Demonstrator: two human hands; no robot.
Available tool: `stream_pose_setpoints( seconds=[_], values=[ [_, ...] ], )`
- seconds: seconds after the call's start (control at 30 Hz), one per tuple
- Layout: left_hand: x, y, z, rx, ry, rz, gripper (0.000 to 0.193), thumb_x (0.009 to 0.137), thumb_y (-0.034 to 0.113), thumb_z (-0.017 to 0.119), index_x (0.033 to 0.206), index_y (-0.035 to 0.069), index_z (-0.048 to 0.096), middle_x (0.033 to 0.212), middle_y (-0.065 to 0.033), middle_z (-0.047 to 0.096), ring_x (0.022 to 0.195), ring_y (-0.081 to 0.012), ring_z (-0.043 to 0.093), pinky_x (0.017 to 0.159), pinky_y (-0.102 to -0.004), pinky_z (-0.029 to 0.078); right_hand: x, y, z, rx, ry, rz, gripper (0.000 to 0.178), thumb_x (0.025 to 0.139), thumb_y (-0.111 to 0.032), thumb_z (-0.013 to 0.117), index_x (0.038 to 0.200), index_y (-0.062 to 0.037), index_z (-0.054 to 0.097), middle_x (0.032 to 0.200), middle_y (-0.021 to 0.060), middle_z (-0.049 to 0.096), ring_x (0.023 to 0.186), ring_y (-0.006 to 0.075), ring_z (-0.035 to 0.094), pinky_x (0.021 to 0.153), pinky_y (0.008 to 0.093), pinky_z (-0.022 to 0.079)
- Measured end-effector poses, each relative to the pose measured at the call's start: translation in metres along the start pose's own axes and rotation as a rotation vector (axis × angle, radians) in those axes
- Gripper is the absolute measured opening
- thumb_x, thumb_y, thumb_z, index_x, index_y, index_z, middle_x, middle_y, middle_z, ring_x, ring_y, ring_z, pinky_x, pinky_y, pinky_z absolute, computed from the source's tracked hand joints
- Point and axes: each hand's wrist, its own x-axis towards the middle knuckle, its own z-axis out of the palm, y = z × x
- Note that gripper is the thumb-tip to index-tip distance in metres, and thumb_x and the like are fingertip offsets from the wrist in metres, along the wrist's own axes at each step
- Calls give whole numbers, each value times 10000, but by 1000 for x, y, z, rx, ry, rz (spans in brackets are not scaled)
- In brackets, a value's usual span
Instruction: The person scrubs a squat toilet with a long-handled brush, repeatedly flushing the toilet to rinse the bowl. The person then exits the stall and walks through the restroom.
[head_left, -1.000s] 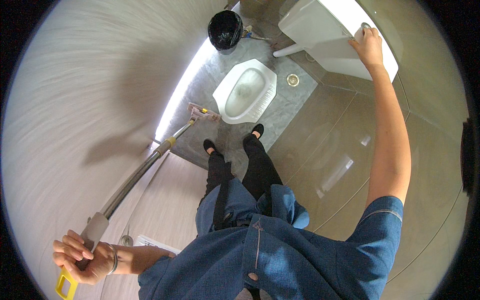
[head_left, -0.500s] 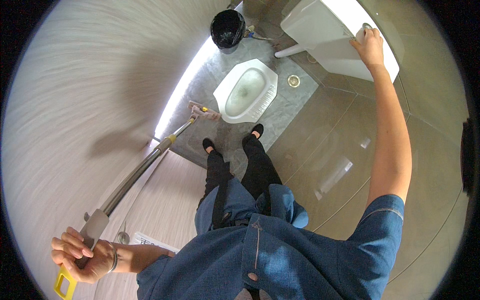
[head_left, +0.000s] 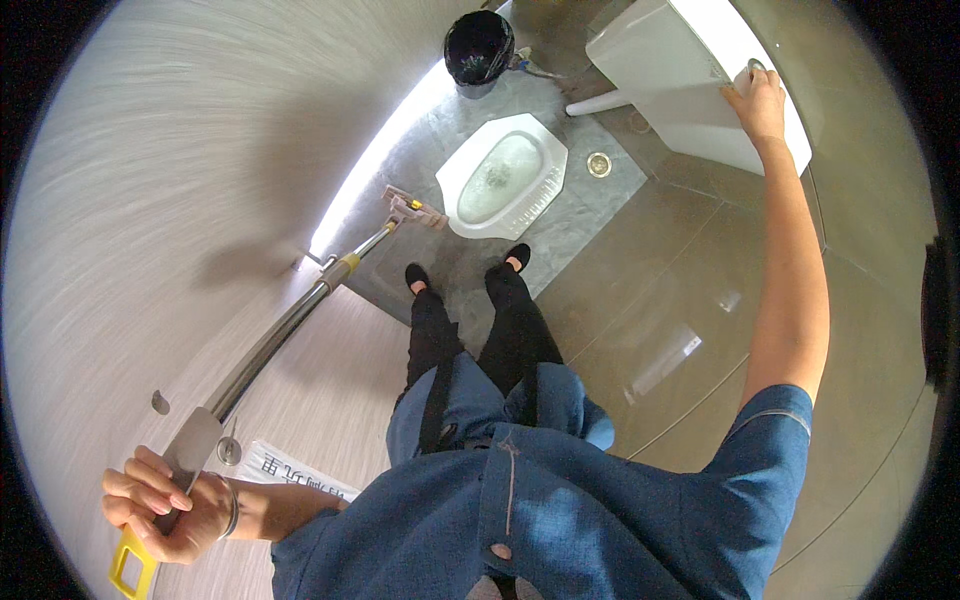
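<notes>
Mop (head_left: 290, 325) pole runs as a long metal tube from the lower left up toward the middle of the floor, gripped near its top end by the left hand (head_left: 160, 500), whose fingers are wrapped tight around the grey grip just above a yellow handle loop (head_left: 130, 570). A bracelet sits on that wrist. The mop head (head_left: 412, 208) rests flat on the grey step, just beside the left rim of the squat pan (head_left: 502, 178), with a yellow collar low on the pole near it.

The right hand (head_left: 756, 100) is stretched out at arm's length to the upper right, fingers pressed down on the top edge of the white cistern (head_left: 670, 70), over a small round metal button at its corner; whether the fingers are pressing the button or only lying on it cannot be told. The two hands are well apart, one on each side of the body.

The pan is white, set into a raised grey platform, with water showing in its bowl. A round floor drain (head_left: 599, 164) lies just right of it. A black bin (head_left: 479, 47) stands behind the pan against the wall. A white pipe runs from the cistern down toward the platform. The person's black shoes stand at the near edge of the step, facing the pan, in black trousers and a blue denim top
</notes>
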Motion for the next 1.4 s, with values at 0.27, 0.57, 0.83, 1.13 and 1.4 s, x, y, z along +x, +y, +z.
stream_pose_setpoints(
  seconds=[0.27, 0.57, 0.83, 1.13, 1.4],
  values=[
    [1, 1, -7, -66, -11, -10, 254, 769, 126, 490, 563, 96, 345, 572, -27, 344, 400, -80, 313, 456, -223, 252, 8, 0, 0, 13, -32, -37, 471, 673, -219, 699, 1034, 20, 515, 1058, 182, 481, 953, 358, 481, 831, 415, 411],
    [3, 2, 7, 29, -32, -17, 297, 781, 159, 517, 552, 110, 334, 568, -32, 375, 381, -71, 341, 421, -206, 267, 40, -33, 16, -106, 74, 42, 383, 730, -182, 618, 1034, 23, 506, 1011, 187, 502, 946, 364, 491, 831, 416, 412],
    [11, 15, 1, 243, 43, 36, 214, 812, 265, 520, 863, 60, 488, 681, -49, 430, 512, -113, 435, 557, -258, 356, -225, -382, 60, 1357, -1263, 120, 371, 812, -284, 516, 1040, 6, 479, 811, 115, 568, 739, 210, 566, 634, 376, 454],
    [4, 72, -5, 749, 422, 270, 300, 768, 134, 567, 1015, 5, 456, 937, -185, 560, 824, -270, 573, 678, -435, 516, -268, -520, 26, 2399, -1797, 1810, 520, 842, -395, 513, 1094, 35, 366, 910, 169, 500, 889, 315, 549, 832, 474, 440],
    [-12, -9, 100, 1746, -991, -298, 641, 627, 31, 683, 1209, 19, 415, 1200, -143, 472, 1136, -307, 419, 989, -385, 296, -322, -565, 58, 2017, -1699, 2036, 288, 876, -229, 452, 1042, -16, 353, 765, 118, 508, 680, 243, 554, 643, 387, 503]
  ],
)
